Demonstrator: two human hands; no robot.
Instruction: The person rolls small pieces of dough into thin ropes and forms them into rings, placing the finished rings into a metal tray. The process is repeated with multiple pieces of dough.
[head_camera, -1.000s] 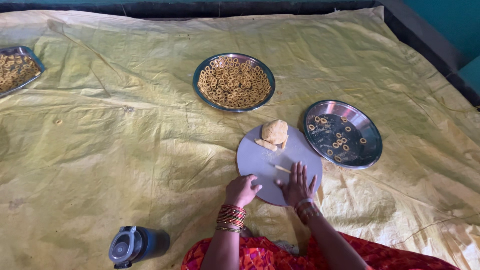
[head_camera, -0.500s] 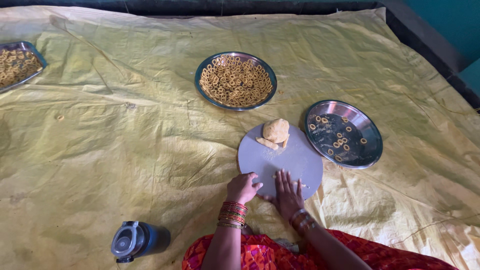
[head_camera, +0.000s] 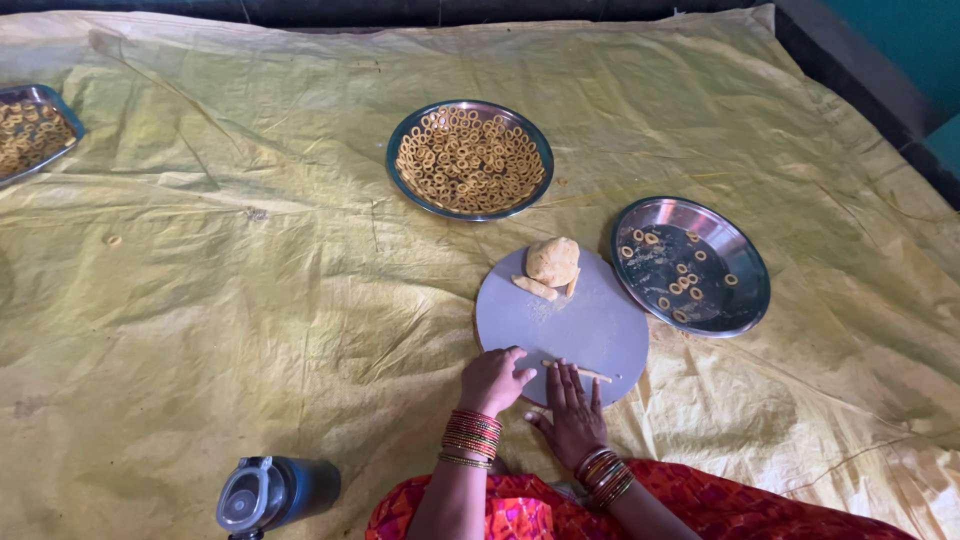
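Two hands on round grey board (head_camera: 590, 325): right hand (head_camera: 572, 420) flat, fingers spread over dough strip (head_camera: 580, 371); left hand (head_camera: 491, 381) clenched just beside, grasping nothing visible.

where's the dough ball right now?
Head view: the dough ball sits on the far edge of the round grey board, between the full plate of rings and the near-empty steel plate on the right.

Yellow plastic sheet (head_camera: 250, 300) covers the whole floor, creased. Top centre: steel plate (head_camera: 470, 159) full of small fried rings. Right of centre: 2nd steel plate (head_camera: 691, 266), only a few raw rings in it. Far left edge: 3rd plate (head_camera: 30, 128), cut off by the frame, w/ rings too. Bottom left: dark bottle (head_camera: 275, 493) lying on its side.
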